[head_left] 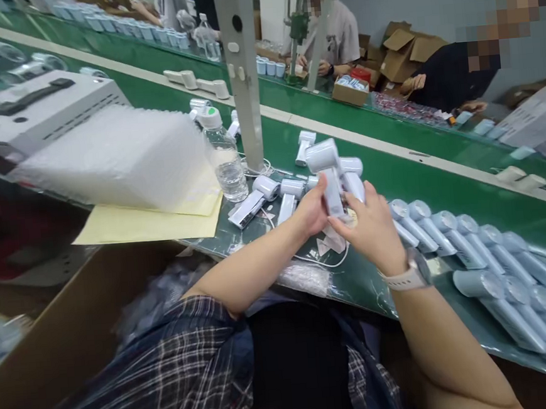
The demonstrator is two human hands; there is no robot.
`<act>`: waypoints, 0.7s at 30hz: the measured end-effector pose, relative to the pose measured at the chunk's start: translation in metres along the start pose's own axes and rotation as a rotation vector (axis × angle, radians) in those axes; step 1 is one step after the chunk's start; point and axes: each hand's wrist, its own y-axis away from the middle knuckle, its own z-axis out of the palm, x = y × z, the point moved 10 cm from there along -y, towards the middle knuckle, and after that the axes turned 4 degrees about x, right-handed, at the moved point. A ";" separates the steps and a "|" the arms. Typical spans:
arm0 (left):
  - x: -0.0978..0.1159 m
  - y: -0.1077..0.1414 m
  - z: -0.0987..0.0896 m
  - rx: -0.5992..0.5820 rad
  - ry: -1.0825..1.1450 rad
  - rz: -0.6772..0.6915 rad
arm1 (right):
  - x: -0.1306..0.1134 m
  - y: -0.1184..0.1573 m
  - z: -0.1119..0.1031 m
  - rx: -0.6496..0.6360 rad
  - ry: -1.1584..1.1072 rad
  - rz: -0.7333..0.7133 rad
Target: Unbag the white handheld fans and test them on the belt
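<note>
My left hand (315,209) is closed round the handle of a pale blue device (332,190) with a cylindrical head and a flat handle, shaped like a small hair dryer. It is held up over the bench, head at the top. My right hand (372,225), with a watch on its wrist, grips the lower end of the same handle between thumb and fingers. Right behind it shows a second such device (351,167); whether the right fingers touch that one, I cannot tell. More of these devices (288,200) lie on the bench left of my hands.
Rows of like devices (486,238) lie at the right. A water bottle (227,161) stands beside a metal post (242,74). White foam sheets (122,156) on yellow paper (151,221) lie at the left. A green conveyor (392,157) runs behind; people work beyond it.
</note>
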 end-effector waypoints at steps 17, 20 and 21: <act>0.037 0.002 -0.004 -0.075 -0.033 0.159 | 0.085 0.062 0.077 -0.176 -0.393 0.468; 0.039 0.004 -0.003 -0.069 0.004 0.168 | 0.077 0.072 0.072 -0.130 -0.655 0.466; 0.038 0.005 -0.001 -0.072 0.001 0.161 | 0.070 0.075 0.071 -0.110 -0.774 0.455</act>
